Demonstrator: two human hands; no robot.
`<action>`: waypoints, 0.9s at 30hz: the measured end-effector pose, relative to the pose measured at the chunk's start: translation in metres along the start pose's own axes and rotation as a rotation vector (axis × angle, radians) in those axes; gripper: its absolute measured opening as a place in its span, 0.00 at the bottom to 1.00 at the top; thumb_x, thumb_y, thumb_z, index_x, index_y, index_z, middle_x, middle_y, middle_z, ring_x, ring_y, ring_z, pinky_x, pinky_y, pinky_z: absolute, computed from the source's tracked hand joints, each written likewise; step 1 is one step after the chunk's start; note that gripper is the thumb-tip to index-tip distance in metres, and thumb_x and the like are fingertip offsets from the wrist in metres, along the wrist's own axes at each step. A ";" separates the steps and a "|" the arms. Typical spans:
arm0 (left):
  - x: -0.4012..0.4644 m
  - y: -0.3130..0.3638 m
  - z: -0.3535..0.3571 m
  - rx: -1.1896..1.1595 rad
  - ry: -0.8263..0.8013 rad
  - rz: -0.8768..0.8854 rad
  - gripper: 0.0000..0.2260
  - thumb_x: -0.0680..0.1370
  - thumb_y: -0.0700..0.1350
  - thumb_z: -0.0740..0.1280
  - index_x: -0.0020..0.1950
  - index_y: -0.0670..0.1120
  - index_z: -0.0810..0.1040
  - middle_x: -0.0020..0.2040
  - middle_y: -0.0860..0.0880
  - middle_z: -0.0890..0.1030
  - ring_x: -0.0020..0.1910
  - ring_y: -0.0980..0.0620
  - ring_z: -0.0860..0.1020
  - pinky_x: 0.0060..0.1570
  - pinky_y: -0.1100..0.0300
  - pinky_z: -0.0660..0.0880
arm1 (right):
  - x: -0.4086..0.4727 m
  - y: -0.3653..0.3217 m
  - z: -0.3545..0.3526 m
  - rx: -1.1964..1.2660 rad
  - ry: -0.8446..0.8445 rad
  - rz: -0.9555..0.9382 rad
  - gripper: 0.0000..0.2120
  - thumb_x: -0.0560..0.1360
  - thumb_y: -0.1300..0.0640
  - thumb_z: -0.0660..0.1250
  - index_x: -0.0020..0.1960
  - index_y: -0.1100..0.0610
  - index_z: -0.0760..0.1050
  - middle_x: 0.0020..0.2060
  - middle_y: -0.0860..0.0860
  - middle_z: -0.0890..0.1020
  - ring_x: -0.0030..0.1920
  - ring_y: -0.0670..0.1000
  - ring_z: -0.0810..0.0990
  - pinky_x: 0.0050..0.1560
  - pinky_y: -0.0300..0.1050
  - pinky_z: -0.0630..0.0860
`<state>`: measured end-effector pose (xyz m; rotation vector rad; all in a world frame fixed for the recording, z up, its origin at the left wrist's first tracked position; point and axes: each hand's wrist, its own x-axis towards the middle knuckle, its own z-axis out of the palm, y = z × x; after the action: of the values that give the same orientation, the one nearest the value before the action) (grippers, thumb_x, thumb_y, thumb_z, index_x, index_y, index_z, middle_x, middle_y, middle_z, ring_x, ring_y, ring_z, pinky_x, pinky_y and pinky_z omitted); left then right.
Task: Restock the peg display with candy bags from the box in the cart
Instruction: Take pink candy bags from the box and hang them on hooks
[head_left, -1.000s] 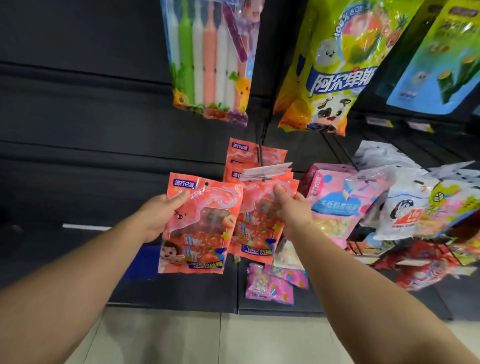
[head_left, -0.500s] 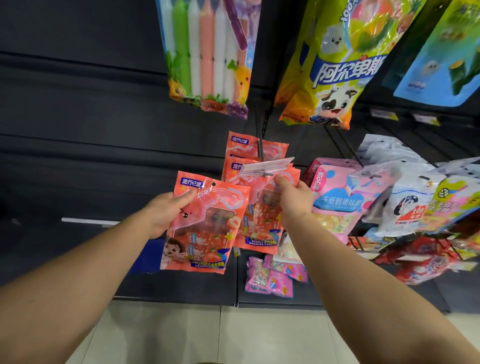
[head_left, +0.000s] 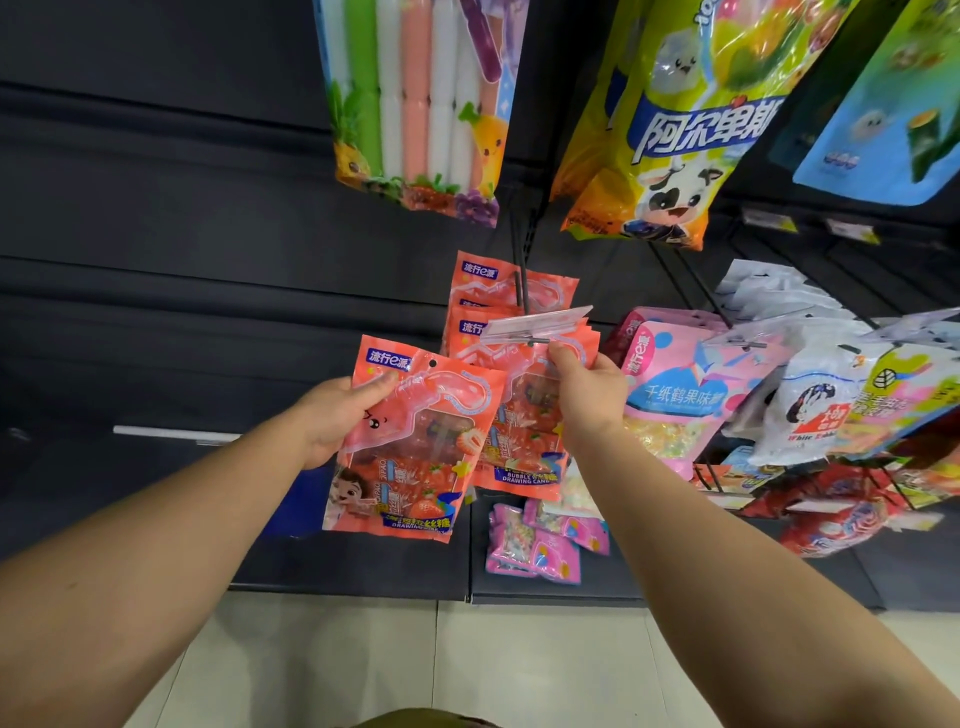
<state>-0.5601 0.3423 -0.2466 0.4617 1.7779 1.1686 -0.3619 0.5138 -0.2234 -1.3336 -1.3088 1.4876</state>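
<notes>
Glossy red plastic is slippery: the left hand pinches a spare strawberry candy bag at its upper edge, just short of the display. Beyond, the right hand's fingers pinch the front bag by the peg tip; missing the hole could drop it or tear it.

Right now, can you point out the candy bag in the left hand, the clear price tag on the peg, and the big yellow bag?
Candy bag (head_left: 410, 452), head view, window.
Price tag (head_left: 535, 325), head view, middle.
Yellow bag (head_left: 670, 130), head view, blue label.
</notes>
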 end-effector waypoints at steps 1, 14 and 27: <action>0.000 0.000 0.001 -0.004 -0.004 0.003 0.19 0.76 0.62 0.67 0.56 0.49 0.83 0.52 0.46 0.86 0.57 0.43 0.82 0.66 0.39 0.72 | -0.002 -0.001 0.000 0.017 -0.005 0.005 0.09 0.73 0.46 0.73 0.45 0.51 0.79 0.40 0.49 0.87 0.42 0.54 0.87 0.51 0.57 0.83; -0.005 -0.004 0.001 0.004 0.001 -0.012 0.18 0.77 0.61 0.66 0.54 0.48 0.83 0.52 0.45 0.86 0.56 0.43 0.81 0.65 0.39 0.72 | -0.006 0.001 0.001 0.020 0.007 0.096 0.17 0.70 0.39 0.74 0.50 0.50 0.78 0.46 0.48 0.86 0.47 0.53 0.86 0.55 0.58 0.81; -0.013 0.002 0.017 -0.005 -0.027 0.039 0.18 0.78 0.61 0.66 0.54 0.48 0.84 0.51 0.47 0.87 0.55 0.44 0.83 0.64 0.41 0.75 | -0.003 0.000 0.005 -0.058 0.222 0.140 0.28 0.70 0.42 0.75 0.61 0.55 0.70 0.55 0.54 0.78 0.53 0.56 0.78 0.59 0.55 0.77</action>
<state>-0.5396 0.3432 -0.2405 0.5084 1.7494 1.1882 -0.3666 0.5103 -0.2226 -1.6072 -1.1437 1.3560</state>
